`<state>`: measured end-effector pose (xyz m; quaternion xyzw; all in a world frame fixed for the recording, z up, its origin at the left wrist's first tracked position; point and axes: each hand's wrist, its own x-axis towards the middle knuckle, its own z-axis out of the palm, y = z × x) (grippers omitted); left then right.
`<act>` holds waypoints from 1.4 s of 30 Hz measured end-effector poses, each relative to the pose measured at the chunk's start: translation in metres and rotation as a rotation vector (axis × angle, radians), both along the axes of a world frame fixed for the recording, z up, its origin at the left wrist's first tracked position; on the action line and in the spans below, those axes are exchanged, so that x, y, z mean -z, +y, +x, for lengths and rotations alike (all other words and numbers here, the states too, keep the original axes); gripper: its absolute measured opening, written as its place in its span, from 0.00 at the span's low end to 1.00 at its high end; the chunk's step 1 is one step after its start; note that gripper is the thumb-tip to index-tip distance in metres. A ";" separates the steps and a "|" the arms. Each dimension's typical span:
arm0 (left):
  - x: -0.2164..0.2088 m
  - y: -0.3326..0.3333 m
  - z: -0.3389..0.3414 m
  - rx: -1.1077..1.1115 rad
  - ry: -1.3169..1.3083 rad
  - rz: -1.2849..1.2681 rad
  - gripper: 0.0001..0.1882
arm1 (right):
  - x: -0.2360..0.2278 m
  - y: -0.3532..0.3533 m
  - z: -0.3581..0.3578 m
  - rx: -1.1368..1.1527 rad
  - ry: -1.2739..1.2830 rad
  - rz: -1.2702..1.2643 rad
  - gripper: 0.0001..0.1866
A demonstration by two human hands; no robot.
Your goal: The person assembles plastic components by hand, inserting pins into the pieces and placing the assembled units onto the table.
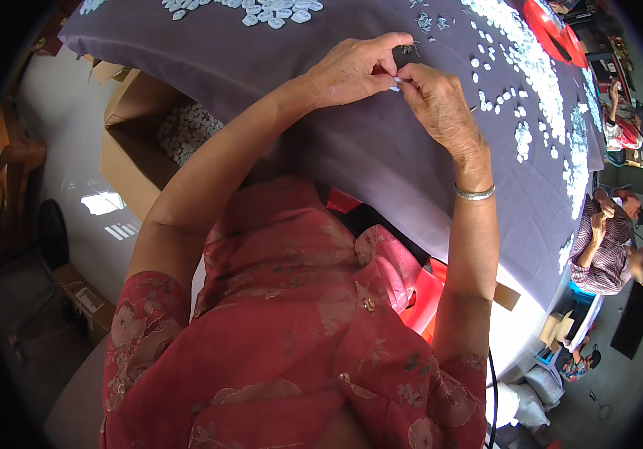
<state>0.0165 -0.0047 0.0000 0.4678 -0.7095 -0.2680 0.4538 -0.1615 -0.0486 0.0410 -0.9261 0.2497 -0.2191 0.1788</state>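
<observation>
My left hand (351,73) and my right hand (439,105) meet over the purple-grey cloth of the table. Between their fingertips is a small white plastic piece (395,84), mostly covered by the fingers. The right thumb and forefinger pinch it from one side, and the left fingers close on it from the other. One finger of the left hand points outward above the pinch. Just beyond the fingertips lies a little heap of thin dark metal bits (409,49). More such bits (424,22) are scattered farther back.
Many white plastic pieces (561,112) spread along the table's right side, near a red tray (553,34). Flat white oval pieces (276,10) lie at the back. Left of the table, an open cardboard box (130,161) holds more. Other people sit at the far right.
</observation>
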 end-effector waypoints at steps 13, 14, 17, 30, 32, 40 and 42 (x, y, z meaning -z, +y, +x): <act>-0.003 0.002 -0.002 -0.030 -0.004 -0.019 0.27 | 0.005 0.008 -0.003 0.161 -0.011 0.213 0.07; -0.003 0.003 -0.002 -0.029 -0.004 -0.019 0.27 | 0.008 0.007 -0.003 0.195 -0.021 0.243 0.07; -0.002 0.003 -0.001 -0.008 -0.039 0.017 0.28 | 0.015 0.005 -0.003 0.258 -0.025 0.343 0.06; 0.004 0.005 -0.006 -0.028 -0.193 -0.099 0.29 | 0.020 0.010 -0.011 0.162 -0.112 0.259 0.10; 0.007 0.004 -0.008 -0.045 -0.226 -0.136 0.29 | 0.023 0.008 -0.011 0.173 -0.143 0.259 0.12; -0.005 0.006 -0.009 -0.070 -0.085 0.089 0.29 | 0.026 0.017 -0.005 0.214 -0.227 0.034 0.18; -0.007 0.004 -0.007 -0.048 -0.061 0.127 0.30 | 0.024 0.017 -0.003 0.207 -0.209 -0.006 0.19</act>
